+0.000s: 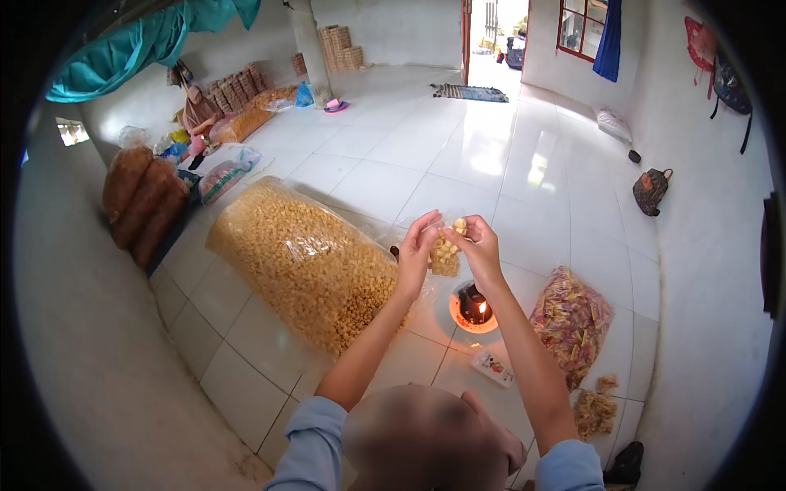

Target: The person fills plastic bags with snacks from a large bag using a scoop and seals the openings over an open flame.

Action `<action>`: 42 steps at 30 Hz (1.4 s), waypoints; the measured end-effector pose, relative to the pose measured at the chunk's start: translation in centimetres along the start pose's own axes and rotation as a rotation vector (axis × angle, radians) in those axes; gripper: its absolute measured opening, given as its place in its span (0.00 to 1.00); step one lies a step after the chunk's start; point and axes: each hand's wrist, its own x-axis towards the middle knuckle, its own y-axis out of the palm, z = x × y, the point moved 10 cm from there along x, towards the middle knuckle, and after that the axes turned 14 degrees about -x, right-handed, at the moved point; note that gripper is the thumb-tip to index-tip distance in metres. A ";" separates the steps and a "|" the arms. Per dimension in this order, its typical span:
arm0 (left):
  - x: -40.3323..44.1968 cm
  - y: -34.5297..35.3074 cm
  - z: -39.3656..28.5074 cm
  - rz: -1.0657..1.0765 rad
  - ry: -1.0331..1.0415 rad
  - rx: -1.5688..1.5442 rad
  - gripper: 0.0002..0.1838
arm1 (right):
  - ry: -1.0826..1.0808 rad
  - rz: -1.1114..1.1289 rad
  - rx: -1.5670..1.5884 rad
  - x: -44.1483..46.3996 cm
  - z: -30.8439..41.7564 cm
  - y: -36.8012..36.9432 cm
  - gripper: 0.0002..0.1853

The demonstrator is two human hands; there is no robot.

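Between my two hands is a small clear plastic bag of yellowish puffed snacks (444, 260). My left hand (422, 239) pinches the bag's plastic on its left side. The fingers of my right hand (481, 245) are closed on its upper right part. Just below the hands, a bowl (474, 322) with a dark inside holds a small burning flame (482, 307). To the left lies a very large clear sack of the same kind of puffed snacks (295, 245), its lower end near my left forearm.
A bag of pink and yellow packets (571, 321) lies right of the bowl, above small snack packs (595, 412). A white printed box (493, 368) sits below the bowl. Brown sacks (143, 196) lean at the left wall; a person (196, 114) sits farther back.
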 end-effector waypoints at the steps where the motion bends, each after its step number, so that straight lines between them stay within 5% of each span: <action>1: -0.2 -0.9 0.9 0.013 0.046 0.107 0.14 | -0.015 -0.035 0.006 0.2 -0.6 -0.3 0.12; 9: -0.7 -6.0 8.2 0.073 -0.188 0.165 0.16 | 0.011 0.005 0.038 -0.2 -4.9 -0.4 0.11; 17: -1.4 -5.8 8.5 0.090 0.018 0.067 0.14 | -0.034 -0.036 0.021 -0.5 -8.3 -0.8 0.05; 26: -0.6 -7.3 10.7 0.011 -0.137 0.082 0.12 | 0.038 -0.114 0.067 -0.6 -9.4 -0.5 0.08; 30: -0.6 -6.9 8.8 -0.059 0.004 0.006 0.10 | -0.015 -0.123 0.018 -0.4 -10.4 -0.5 0.07; 36: -0.5 -8.1 11.6 -0.033 -0.213 0.074 0.08 | 0.054 -0.118 -0.016 -1.2 -11.6 -0.9 0.06; 39: -2.5 -6.0 13.5 0.056 -0.276 0.006 0.13 | 0.032 -0.198 -0.168 -2.7 -11.9 -3.1 0.06; 42: -5.7 -3.3 15.7 0.207 -0.128 0.190 0.23 | 0.069 -0.267 -0.096 -5.7 -13.4 -5.7 0.06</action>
